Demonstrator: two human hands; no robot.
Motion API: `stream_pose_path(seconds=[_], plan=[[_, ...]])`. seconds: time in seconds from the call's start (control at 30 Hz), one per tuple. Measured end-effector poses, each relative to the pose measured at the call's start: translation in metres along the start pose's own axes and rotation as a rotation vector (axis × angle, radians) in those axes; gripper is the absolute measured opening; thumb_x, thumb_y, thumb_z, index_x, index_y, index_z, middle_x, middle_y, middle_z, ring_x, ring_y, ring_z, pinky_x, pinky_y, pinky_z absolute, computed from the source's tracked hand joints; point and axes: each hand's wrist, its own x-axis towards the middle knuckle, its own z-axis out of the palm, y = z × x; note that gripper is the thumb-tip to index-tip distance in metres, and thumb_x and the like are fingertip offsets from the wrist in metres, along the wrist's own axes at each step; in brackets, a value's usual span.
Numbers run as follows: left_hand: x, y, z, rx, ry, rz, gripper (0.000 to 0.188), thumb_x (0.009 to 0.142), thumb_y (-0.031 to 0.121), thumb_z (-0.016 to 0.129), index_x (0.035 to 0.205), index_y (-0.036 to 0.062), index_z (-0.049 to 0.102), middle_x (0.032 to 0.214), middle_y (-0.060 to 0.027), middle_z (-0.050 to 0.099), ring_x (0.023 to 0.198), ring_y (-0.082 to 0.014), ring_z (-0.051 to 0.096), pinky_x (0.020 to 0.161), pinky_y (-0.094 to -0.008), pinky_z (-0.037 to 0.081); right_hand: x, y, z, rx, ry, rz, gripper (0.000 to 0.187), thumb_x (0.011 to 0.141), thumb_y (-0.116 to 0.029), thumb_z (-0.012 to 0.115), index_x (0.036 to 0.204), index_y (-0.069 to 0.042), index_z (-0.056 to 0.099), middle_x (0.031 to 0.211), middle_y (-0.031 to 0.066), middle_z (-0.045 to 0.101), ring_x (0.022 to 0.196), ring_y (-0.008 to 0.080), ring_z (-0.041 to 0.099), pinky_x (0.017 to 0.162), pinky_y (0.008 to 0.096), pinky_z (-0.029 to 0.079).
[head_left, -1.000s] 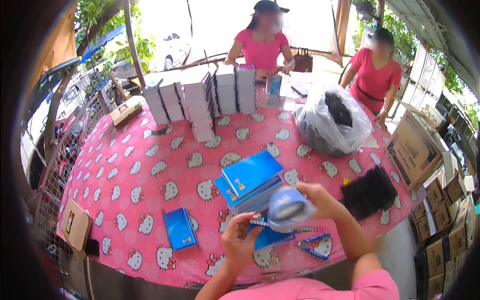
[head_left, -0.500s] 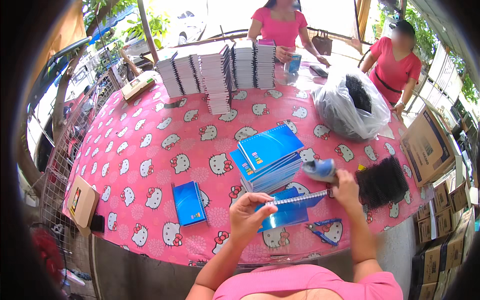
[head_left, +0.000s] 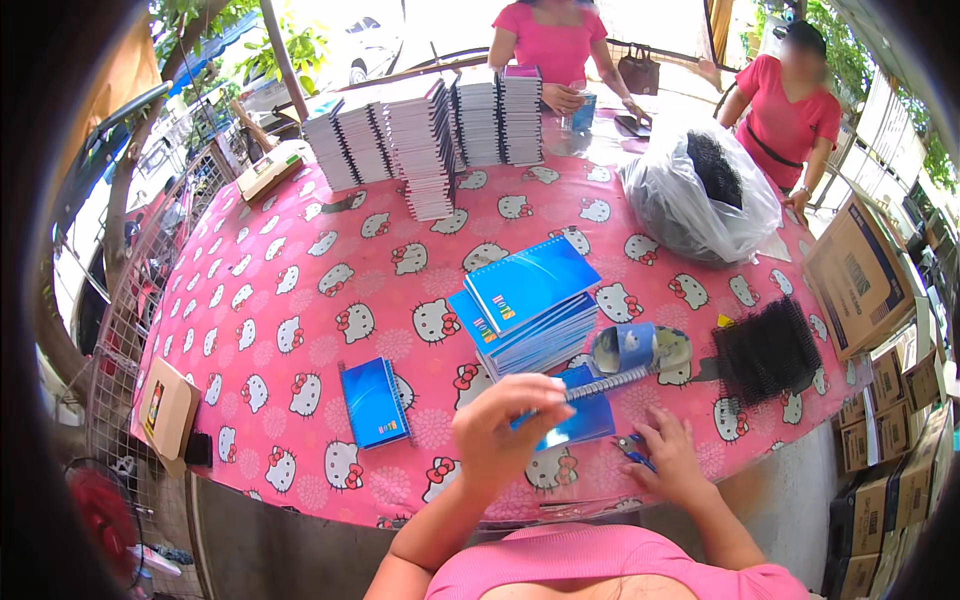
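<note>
At the near edge of a round surface draped in a pink cloth printed with white cartoon cats, a person in a pink top works on a blue spiral-bound notebook. Their left hand is closed around the notebook's near end and lifts it, with the metal coil binding running along its upper edge. The right hand lies flat with fingers spread on a small pair of blue-handled pliers resting on the cloth; it touches the tool but has not closed on it.

Judging from this, the binding step is in hand — the coil looks threaded, and the next move would call for gripping the pliers and bringing them to the coil's end while the left hand holds the notebook steady.

Just beyond lies a stack of finished blue notebooks, and a single blue notebook lies apart to the left. A blue roll of tape sits close beside the coil's far end and could crowd the pliers. A black pile of loose coils lies to the right, a clear plastic bag farther back, and rows of stacked white notebooks at the far side, where two other people in pink stand. Cardboard boxes — brown — flank the right.
</note>
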Motion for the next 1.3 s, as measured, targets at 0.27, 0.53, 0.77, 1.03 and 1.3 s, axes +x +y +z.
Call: stream_pose_path(seconds=[0.27,0.53,0.77,1.03,1.3], plan=[[-0.039,0.006,0.004,0.349,-0.030,0.047,0.028,0.068,0.007,0.081,0.091,0.0015,0.066,0.093,-0.0131,0.067,0.089,-0.0249,0.065,0.070,-0.0288,0.052,-0.013,-0.003,-0.011,0.358,0.070,0.206,0.044,0.081,-0.031,0.070,0.114,-0.005,0.058,0.112,0.0147,0.057,0.104,0.0329,0.056,0.086,0.0453,0.045],[-0.036,0.005,0.001,0.388,-0.117,0.191,0.028,0.067,-0.004,0.078,0.092,0.0003,0.066,0.095,-0.0140,0.069,0.077,-0.0232,0.065,0.065,-0.0290,0.051,0.003,-0.050,-0.062,0.625,0.286,-0.157,0.038,0.078,-0.022,0.074,0.108,-0.003,0.060,0.099,0.0140,0.063,0.091,0.0288,0.062,0.075,0.0364,0.051],[-0.038,0.006,0.002,0.400,-0.101,0.155,0.033,0.067,-0.011,0.073,0.097,0.0016,0.067,0.097,-0.0141,0.070,0.083,-0.0238,0.065,0.068,-0.0288,0.052,0.011,-0.073,-0.073,0.518,0.359,-0.220,0.044,0.074,-0.024,0.078,0.108,-0.003,0.060,0.100,0.0141,0.061,0.091,0.0302,0.060,0.078,0.0385,0.049],[-0.041,0.003,0.007,0.418,-0.040,0.184,0.033,0.067,-0.012,0.071,0.097,0.0004,0.068,0.096,-0.0151,0.070,0.081,-0.0243,0.065,0.069,-0.0304,0.052,0.018,-0.086,-0.076,0.744,0.199,-0.085,0.038,0.081,-0.025,0.073,0.106,0.000,0.060,0.096,0.0106,0.063,0.084,0.0216,0.061,0.074,0.0334,0.049],[-0.027,0.024,-0.021,0.632,-0.148,0.349,0.022,0.072,-0.008,0.070,0.092,0.0012,0.069,0.091,-0.0118,0.070,0.078,-0.0245,0.065,0.071,-0.0353,0.053,0.019,-0.065,-0.049,1.244,-0.067,0.091,0.033,0.085,-0.024,0.070,0.105,0.001,0.062,0.095,0.0084,0.064,0.083,0.0145,0.060,0.070,0.0270,0.047]])
